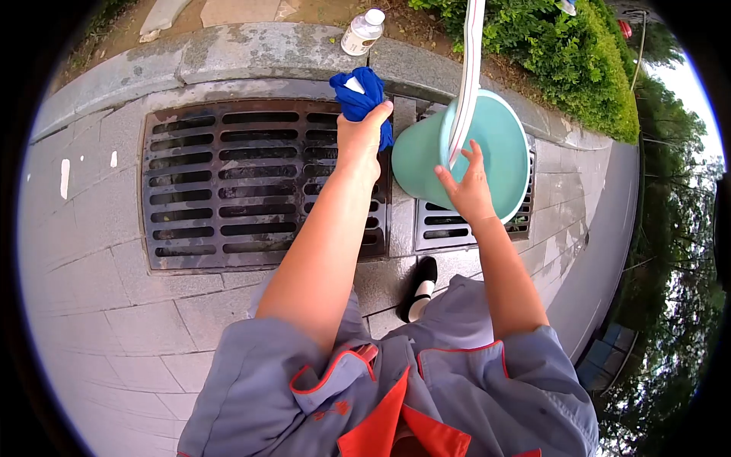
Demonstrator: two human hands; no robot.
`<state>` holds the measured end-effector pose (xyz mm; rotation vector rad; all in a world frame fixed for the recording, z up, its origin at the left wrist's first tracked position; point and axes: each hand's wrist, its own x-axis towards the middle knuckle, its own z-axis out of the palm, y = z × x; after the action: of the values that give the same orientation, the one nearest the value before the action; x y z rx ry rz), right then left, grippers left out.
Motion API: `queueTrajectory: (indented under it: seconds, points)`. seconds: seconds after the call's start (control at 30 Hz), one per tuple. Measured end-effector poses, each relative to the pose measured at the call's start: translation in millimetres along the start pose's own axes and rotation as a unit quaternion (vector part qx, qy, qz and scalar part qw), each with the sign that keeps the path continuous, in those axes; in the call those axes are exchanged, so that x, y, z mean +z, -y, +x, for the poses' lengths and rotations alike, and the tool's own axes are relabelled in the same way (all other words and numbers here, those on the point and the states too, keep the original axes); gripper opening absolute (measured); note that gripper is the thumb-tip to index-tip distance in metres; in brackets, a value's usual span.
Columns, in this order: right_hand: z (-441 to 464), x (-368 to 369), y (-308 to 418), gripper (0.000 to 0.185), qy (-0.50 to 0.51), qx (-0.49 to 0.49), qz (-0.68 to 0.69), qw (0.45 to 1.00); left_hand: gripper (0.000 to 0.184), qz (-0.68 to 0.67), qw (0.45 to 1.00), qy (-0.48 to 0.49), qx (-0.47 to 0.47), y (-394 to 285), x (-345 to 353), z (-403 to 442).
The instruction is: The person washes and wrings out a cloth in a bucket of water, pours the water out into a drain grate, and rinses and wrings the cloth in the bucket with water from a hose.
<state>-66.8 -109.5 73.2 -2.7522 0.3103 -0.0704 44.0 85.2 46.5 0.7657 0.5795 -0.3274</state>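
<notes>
My left hand (361, 139) is closed around a bunched blue cloth (370, 85) above the large metal drain grate (259, 164). Something white pokes out at the top of the cloth; its kind is hidden. At the near side of a pale green bucket (417, 156), my right hand (470, 190) has its fingers spread and grips nothing. Its thumb and fingers are close to the white striped hose (466, 99), which hangs down into the bucket's mouth. The bucket is tilted towards me over a smaller grate (445, 234).
A white-capped bottle (360, 34) stands on the stone kerb (251, 53) beyond the large grate. Green bushes (563, 68) grow behind the kerb. Grey paving (145, 308) surrounds the grates, and my black shoe (415, 293) is near the smaller one.
</notes>
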Motion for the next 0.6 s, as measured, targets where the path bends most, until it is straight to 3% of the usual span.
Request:
queueTrajectory:
  seconds: [0.1, 0.2, 0.23, 0.4, 0.43, 0.47, 0.53, 0.6]
  points:
    - [-29, -5, -2, 0.058, 0.165, 0.067, -0.089, 0.980, 0.033, 0.008, 0.998, 0.065, -0.015, -1, 4, -4]
    - [-30, 8, -16, 0.040, 0.179, 0.074, -0.157, 0.968, 0.034, 0.027, 0.989, 0.146, -0.006, 1, 8, -12]
    - [-30, 10, -16, 0.029, 0.152, 0.033, -0.149, 0.976, 0.036, 0.033, 0.986, 0.161, -0.004, 0, 10, -15]
    - [-42, 16, 29, 0.028, 0.209, 0.035, -0.099, 0.972, 0.044, 0.044, 0.974, 0.222, 0.000, -4, 26, -38]
    - [-44, 15, 37, 0.029, 0.221, 0.021, -0.078, 0.972, 0.055, 0.056, 0.969, 0.242, -0.001, -4, 27, -42]
    - [-42, 11, 40, 0.044, 0.268, -0.010, -0.070, 0.961, 0.066, 0.069, 0.963, 0.262, -0.002, -3, 29, -44]
    - [-32, -6, 30, 0.065, 0.303, -0.039, 0.084, 0.949, 0.067, 0.102, 0.957, 0.272, -0.016, -2, 34, -53]
    - [-15, -24, 23, 0.071, 0.155, 0.035, 0.292, 0.943, 0.066, 0.126, 0.947, 0.294, -0.013, 3, 37, -58]
